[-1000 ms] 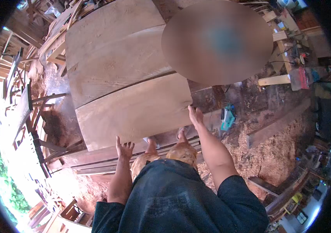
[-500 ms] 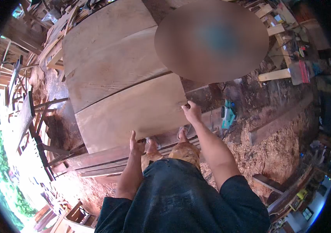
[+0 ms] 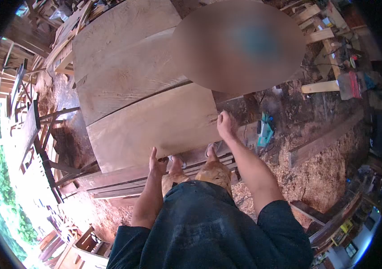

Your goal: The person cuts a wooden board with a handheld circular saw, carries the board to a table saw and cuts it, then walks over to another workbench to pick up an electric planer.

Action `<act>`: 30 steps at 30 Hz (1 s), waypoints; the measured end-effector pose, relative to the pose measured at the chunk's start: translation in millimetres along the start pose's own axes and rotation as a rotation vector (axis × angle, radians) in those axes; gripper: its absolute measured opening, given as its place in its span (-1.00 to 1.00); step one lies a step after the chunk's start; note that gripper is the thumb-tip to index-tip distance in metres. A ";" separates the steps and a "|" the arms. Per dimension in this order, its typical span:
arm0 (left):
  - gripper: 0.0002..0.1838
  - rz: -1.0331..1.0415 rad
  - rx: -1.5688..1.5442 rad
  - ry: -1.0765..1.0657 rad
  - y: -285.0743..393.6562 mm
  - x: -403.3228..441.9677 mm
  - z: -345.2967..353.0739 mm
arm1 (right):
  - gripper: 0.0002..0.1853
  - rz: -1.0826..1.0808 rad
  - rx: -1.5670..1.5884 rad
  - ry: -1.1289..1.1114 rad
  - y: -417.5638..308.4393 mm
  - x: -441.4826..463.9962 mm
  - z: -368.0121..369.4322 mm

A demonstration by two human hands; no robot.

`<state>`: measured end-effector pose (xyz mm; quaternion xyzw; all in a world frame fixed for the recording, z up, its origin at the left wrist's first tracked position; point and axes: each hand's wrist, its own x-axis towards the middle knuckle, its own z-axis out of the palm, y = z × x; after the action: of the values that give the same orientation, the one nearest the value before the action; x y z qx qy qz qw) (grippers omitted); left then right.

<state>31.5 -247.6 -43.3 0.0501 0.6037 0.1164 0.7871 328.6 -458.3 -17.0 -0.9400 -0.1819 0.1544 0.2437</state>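
Note:
A broad, pale wooden board lies in front of me, its near edge close to my feet. My left hand is at this near edge, thumb raised against the top face and fingers around the edge, partly hidden. At the right edge, my right hand is closed, its fingers curled against the board's side. Beyond a dark seam lie larger, dustier wooden sheets. A teal power tool rests on the floor to the right of my right hand.
Long planks run beneath the board by my feet. Sawdust covers the ground at right, with a timber beam across it. Scrap wood is piled at far left. A blurred oval hides the upper right middle.
My right hand has turned and shifted slightly along the board's right edge, its fingers curling more closely. My left hand stays at the near edge. The view has shifted a little.

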 end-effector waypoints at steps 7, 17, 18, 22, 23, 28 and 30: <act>-0.43 0.023 -0.011 -0.012 -3.1 -8.6 6.0 | -0.66 0.232 0.100 0.305 -30.9 -28.0 32.7; -0.39 -0.022 0.057 0.045 -0.1 -7.5 5.9 | -0.70 0.306 0.218 0.389 -20.8 -25.1 48.8; -0.37 -0.020 0.047 0.035 -1.2 -4.0 2.7 | -0.70 0.329 0.234 0.375 -20.4 -24.2 48.4; -0.33 -0.035 0.104 -0.015 -0.8 2.8 -5.1 | -0.71 0.307 0.331 0.421 -11.8 -18.4 55.9; -0.32 -0.032 0.101 -0.005 -0.5 2.5 -6.8 | -0.69 0.290 0.346 0.425 -6.5 -15.9 59.4; -0.29 -0.043 0.099 0.028 -1.7 -11.5 8.0 | -0.73 0.305 0.406 0.303 -6.9 -7.6 49.3; -0.25 -0.079 0.097 0.085 -2.3 -33.1 24.0 | -0.71 0.222 0.291 0.202 -3.1 -5.4 49.3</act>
<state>46.9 -256.5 -6.4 0.0593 0.6429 0.0582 0.7615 304.3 -438.2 -55.5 -0.9199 -0.0274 0.1098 0.3754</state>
